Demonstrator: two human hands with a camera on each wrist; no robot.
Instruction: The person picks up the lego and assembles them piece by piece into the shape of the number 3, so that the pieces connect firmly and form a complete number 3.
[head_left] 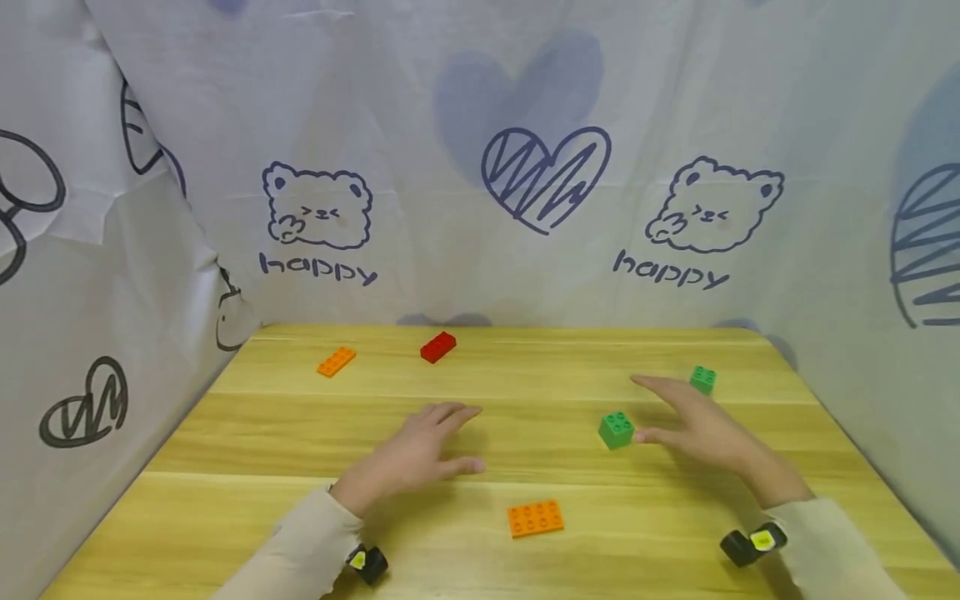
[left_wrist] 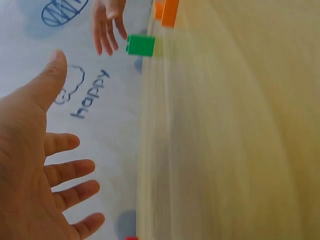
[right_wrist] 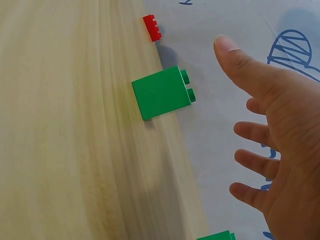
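Note:
My right hand [head_left: 693,425] hovers over the table with fingers spread, just right of a green building brick [head_left: 617,431]. In the right wrist view that green brick [right_wrist: 162,93] stands upright, apart from the hand [right_wrist: 287,130]. A second green brick [head_left: 703,379] lies behind my right hand. My left hand [head_left: 412,454] is held above the middle-left of the table, fingers extended, holding nothing. Between the hands, nearer the front, lies a flat orange brick [head_left: 536,518]. In the left wrist view the left palm [left_wrist: 25,150] is bare.
A red brick [head_left: 438,347] and a second flat orange brick [head_left: 336,362] lie toward the back left of the wooden table [head_left: 262,442]. White printed cloth [head_left: 420,208] hangs behind the table and at both sides.

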